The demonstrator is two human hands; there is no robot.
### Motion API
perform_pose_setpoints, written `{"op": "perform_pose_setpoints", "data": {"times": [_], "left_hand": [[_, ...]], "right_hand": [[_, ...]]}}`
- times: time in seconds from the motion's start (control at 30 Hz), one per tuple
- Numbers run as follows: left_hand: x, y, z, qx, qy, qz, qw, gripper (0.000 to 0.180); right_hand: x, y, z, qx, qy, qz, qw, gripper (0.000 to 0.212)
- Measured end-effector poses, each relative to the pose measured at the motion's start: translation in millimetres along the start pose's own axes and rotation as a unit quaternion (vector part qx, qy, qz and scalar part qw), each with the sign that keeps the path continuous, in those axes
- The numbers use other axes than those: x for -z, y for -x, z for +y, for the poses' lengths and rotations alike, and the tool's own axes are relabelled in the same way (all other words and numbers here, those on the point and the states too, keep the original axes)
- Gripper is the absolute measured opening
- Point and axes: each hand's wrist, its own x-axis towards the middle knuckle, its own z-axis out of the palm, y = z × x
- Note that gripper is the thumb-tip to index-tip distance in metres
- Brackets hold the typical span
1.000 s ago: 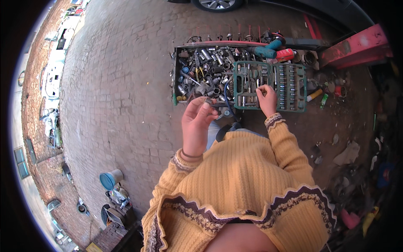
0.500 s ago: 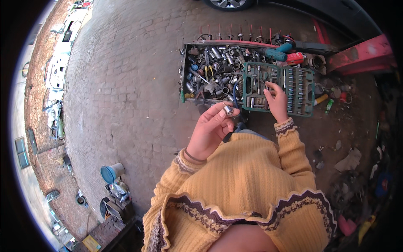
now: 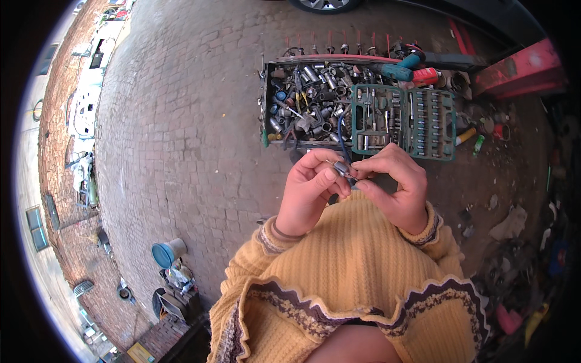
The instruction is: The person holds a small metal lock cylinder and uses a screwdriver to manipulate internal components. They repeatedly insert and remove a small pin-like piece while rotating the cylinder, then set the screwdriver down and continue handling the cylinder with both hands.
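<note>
Between the thumb and fingers of my left hand (image 3: 308,190) is a small shiny metal socket (image 3: 341,168), held in front of my chest. My right hand (image 3: 396,181) meets it from the right, thumb and fingertips pinched together at the socket's near end. Whatever sits in that pinch is too small to name. Just beyond both hands lies an opened green socket set case (image 3: 452,127), with rows of sockets and bits in its two halves.
Left of the case, a tray (image 3: 264,103) is heaped with loose sockets and metal parts. A teal power tool (image 3: 396,72) and a red can (image 3: 425,77) lie behind the case. A red beam (image 3: 517,72) rises at the right. A blue-topped bucket (image 3: 163,255) stands on the paving, lower left.
My right hand has left the socket case and come back toward me, to the left, and its fingertips now touch the socket. My left hand keeps hold of the socket, almost in place.
</note>
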Motion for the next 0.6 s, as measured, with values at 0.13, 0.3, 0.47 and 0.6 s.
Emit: {"op": "perform_pose_setpoints", "data": {"times": [0.13, 0.3, 0.47, 0.6], "left_hand": [[-10, 8, 0, -0.128, -0.133, 0.012, 0.983, 0.024], [-15, 18, 5, -0.172, -0.251, 0.004, 0.952, 0.028], [-19, 22, 9, -0.212, -0.337, -0.004, 0.917, 0.027], [-18, 19, 14, -0.298, -0.448, -0.05, 0.842, 0.028]], "right_hand": [[-1, 4, -4, 0.006, 0.012, 0.003, 1.0, 0.024], [-3, 7, -6, 0.02, 0.012, 0.009, 1.0, 0.024], [-4, 13, -8, 0.016, 0.016, 0.008, 1.0, 0.025], [-5, 15, -10, 0.021, 0.02, 0.009, 1.0, 0.026]]}}
